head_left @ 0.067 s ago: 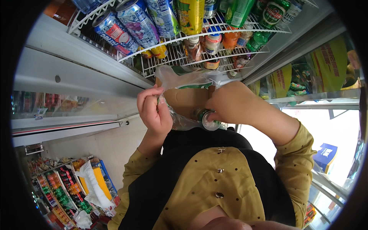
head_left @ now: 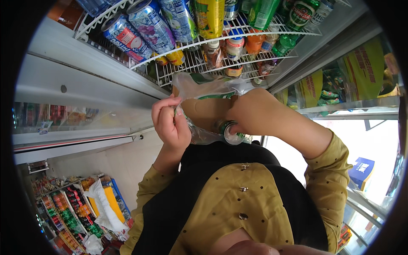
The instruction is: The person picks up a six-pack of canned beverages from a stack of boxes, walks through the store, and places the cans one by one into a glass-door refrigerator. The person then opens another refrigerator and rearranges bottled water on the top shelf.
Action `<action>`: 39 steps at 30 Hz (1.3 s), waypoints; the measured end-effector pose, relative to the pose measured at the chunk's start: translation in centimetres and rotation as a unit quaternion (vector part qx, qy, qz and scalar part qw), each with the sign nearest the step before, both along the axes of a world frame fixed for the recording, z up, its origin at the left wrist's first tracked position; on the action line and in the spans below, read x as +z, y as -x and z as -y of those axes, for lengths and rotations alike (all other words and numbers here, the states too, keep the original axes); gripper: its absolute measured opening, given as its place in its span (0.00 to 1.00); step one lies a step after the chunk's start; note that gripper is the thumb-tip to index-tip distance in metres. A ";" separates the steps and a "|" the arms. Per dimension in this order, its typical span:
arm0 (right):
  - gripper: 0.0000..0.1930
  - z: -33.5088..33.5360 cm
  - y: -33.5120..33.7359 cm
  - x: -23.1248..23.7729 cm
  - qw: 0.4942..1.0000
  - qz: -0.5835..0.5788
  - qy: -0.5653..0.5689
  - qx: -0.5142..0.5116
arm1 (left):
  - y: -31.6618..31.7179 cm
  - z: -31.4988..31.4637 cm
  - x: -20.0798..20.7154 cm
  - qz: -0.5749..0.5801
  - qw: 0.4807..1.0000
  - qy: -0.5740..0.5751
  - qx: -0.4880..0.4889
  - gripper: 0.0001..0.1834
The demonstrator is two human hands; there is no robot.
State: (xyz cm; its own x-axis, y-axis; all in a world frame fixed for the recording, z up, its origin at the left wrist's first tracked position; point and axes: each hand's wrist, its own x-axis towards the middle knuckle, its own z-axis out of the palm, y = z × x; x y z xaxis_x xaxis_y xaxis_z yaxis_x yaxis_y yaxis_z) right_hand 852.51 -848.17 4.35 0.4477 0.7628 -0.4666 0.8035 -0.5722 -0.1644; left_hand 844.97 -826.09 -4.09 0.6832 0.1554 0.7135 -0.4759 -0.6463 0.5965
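Observation:
My left hand [head_left: 171,123] is closed on the edge of a clear plastic wrap [head_left: 189,83], pinched between thumb and fingers. The wrap lies around a brown cardboard tray [head_left: 206,111], and its far side stands up in folds. At the tray's near right corner is a green drink can [head_left: 233,132], its silver end facing up. My right hand [head_left: 250,112] reaches down over the tray with its fingers closed on that can. Part of the can is hidden by the fingers and wrap.
Just beyond stands an open fridge with white wire shelves [head_left: 191,46] of cans and bottles. A glass door [head_left: 68,89] is on the left. Stocked bottle racks [head_left: 70,208] fill the lower left. Right are bagged goods [head_left: 335,89] and a blue box [head_left: 361,172].
Almost nothing differs. My right hand has shifted very slightly at the can; my left hand keeps its place on the wrap.

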 end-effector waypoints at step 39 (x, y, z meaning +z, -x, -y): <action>0.33 -1.2 1.6 -0.5 0.943 0.006 -0.333 -0.019 | 0.7 -0.8 -1.9 -0.062 0.995 0.064 0.041 0.06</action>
